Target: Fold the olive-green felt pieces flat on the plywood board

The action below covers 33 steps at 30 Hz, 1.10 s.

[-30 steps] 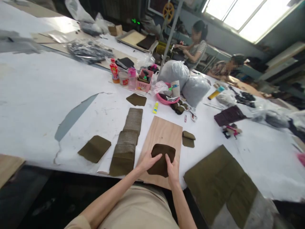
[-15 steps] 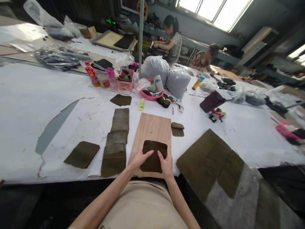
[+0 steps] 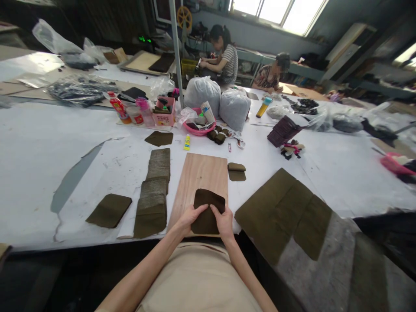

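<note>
A dark olive-brown fabric piece (image 3: 208, 221), roughly square with rounded corners, is held over the near end of a wooden board (image 3: 204, 169). My left hand (image 3: 191, 216) grips its left side, thumb on top and fingers underneath. On the opposite side my right hand (image 3: 223, 218) grips it the same way, and the two thumb tips nearly meet in the middle. Left of the board lies a long overlapping row of olive fabric pieces (image 3: 151, 216). A small folded fabric piece (image 3: 237, 171) rests just right of the board.
Another fabric stack (image 3: 109, 211) lies left, and large olive sheets (image 3: 282, 208) lie right, over the table edge. A yellow tube (image 3: 186, 142), a pink basket (image 3: 199, 130) and stuffed white bags (image 3: 235, 108) stand beyond the board. Two people (image 3: 227, 58) sit across the table.
The fabric piece's top edge has bent and tilted a little, and my thumbs have come closer together. The whole view has shifted slightly.
</note>
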Motion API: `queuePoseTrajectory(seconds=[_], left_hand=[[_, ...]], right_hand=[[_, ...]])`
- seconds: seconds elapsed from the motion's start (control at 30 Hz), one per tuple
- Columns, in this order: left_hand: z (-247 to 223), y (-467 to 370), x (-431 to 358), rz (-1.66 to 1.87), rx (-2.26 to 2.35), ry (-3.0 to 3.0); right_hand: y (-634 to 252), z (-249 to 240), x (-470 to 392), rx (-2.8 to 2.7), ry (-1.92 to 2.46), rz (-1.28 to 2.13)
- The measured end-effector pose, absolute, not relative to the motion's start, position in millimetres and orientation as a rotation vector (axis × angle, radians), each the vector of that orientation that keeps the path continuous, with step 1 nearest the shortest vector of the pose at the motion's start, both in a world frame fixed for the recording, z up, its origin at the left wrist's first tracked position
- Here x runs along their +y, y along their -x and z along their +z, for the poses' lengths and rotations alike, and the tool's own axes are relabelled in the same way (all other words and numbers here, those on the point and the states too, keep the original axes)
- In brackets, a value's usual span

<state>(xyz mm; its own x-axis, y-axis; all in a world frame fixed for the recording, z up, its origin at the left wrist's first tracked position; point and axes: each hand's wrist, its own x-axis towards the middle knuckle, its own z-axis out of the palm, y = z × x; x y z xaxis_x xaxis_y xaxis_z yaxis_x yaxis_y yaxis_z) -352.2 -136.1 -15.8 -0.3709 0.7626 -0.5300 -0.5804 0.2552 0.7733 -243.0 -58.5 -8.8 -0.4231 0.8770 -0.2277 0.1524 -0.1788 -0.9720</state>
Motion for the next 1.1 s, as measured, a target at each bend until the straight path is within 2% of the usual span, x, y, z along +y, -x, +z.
queuePoseTrajectory(seconds=[0.07,0.2,0.27,0.4,0.7,0.93,1.0,1.1], left_hand=[[-18,348,-134,1.464,1.415,-0.262],[-17,345,-132,1.54,1.501,-0.411],[-16,345,-132,1.481,1.423,-0.299],[-15,343,-134,1.468,1.307,-0.174],[-17,339,-132,1.526,1.356,-0.211],[-26,339,-133,1.452,1.358,-0.158],[-28,338,-131,1.492,1.457,-0.286],[-30,338,-129,1.559,1.563,-0.492]], right_hand=[[240,-11,-57,-1.593,1.207,1.544],[235,-12,-51,-1.33,1.17,1.976],[235,-12,-50,-1.227,1.169,2.041],[236,-14,-50,-1.296,1.221,1.876],[234,-27,-51,-1.324,1.181,1.903],[224,-26,-53,-1.836,1.013,1.387],[224,-26,-50,-1.768,1.031,1.503],[228,-28,-47,-1.417,1.183,1.903]])
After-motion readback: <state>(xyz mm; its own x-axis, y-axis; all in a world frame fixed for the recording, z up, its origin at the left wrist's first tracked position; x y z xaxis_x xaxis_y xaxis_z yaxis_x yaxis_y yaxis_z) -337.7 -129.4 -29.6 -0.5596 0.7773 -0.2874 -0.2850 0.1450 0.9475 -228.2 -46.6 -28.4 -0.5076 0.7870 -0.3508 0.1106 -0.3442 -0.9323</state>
